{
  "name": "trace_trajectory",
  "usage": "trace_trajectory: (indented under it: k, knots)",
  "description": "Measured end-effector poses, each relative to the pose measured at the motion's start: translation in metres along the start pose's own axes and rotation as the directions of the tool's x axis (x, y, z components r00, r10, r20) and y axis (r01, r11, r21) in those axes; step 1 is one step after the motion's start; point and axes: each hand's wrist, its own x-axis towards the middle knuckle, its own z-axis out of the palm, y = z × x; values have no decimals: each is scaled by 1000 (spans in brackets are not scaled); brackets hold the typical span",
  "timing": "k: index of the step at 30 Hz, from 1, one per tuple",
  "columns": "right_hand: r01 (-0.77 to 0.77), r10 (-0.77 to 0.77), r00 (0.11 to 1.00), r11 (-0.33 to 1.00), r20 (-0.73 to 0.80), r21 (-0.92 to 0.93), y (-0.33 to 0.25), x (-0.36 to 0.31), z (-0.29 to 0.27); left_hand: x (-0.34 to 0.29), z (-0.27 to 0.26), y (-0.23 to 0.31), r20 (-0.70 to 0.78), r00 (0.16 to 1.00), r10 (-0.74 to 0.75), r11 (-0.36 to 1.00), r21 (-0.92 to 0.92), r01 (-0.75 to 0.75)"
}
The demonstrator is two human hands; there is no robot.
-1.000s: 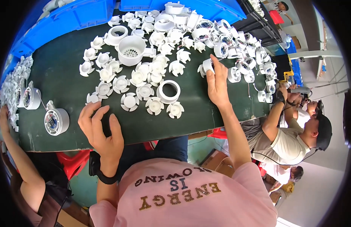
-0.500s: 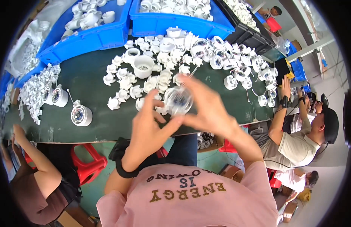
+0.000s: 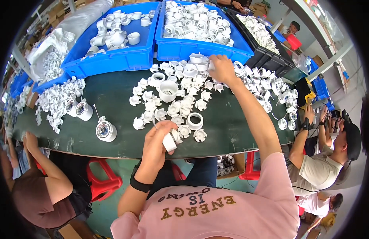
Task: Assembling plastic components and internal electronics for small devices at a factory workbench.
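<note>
At the centre of the frame, just below the middle, the left hand [image 3: 154,140] holds a white round part [image 3: 169,143] above the dark green table [image 3: 124,87]. At upper centre, the right hand [image 3: 223,71] bends over a white piece [image 3: 211,66] near the blue bin [image 3: 204,47] (whether it grips, I cannot tell). The step looks like fetching a second part; the next move calls for lifting it clear of its neighbours.

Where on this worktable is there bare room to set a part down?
Two patches of dark green tabletop look bare: left, between the lone white cylindrical motor housing and the white plastic fan wheels; right, between those wheels and the right forearm. Crowded: the far middle, in front of the blue plastic bins.
</note>
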Motion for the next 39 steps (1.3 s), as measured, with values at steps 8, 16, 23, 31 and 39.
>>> trace_trajectory:
  k: [8,16,23,31,39]
  knots:
    - [-224,142,970,211,197,951,-102,-139,-65,16,15,-18,113,970,216,968,104,-228]
    - [-54,43,998,342,41,938,-138,-206,-83,24,39,-35,143,906,398,716,568,-405]
    - [-128,38,992,184,123,974,-138,-218,-86,6,47,-27,227,842,489,668,524,-529]
    - [-166,70,985,153,157,974,-145,-218,-96,-7,47,-18,287,749,597,540,547,-640]
    - [-137,103,988,266,113,954,-155,-214,-103,-13,49,-17,298,671,679,433,576,-693]
